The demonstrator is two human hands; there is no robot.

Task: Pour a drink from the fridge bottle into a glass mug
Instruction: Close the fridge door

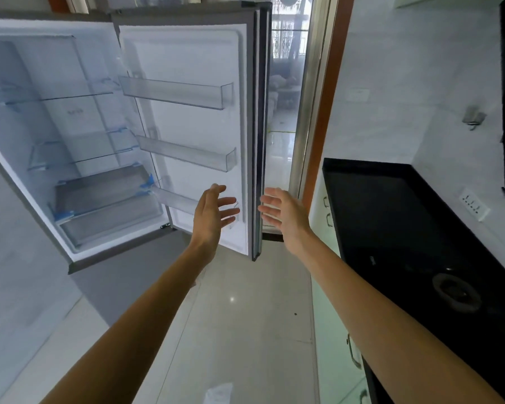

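Bottle: can't spot one anywhere in this shot, so no telling how it sits relative to either hand.
Fridge door (187,126): swung wide open at about 12 o'clock, three clear door bins (175,93) down its inner face.
Left hand (213,212): fingers spread and loose, gripping nothing – held up in front of the lowest door bin, low on the door's inner face.
Right hand (283,212): also spread, palm facing left, holding nothing – just past the door's outer edge, on the 3 o'clock side of it.
Fridge interior (70,126): off at 10 o'clock, glass shelves and a drawer (111,220) with blue tape bits on the corners.
Counter (405,228): black, at 3 to 4 o'clock, a round sink drain (456,293) set in it.
Writing: a faint mark on the fridge's back wall, too blurry to read.
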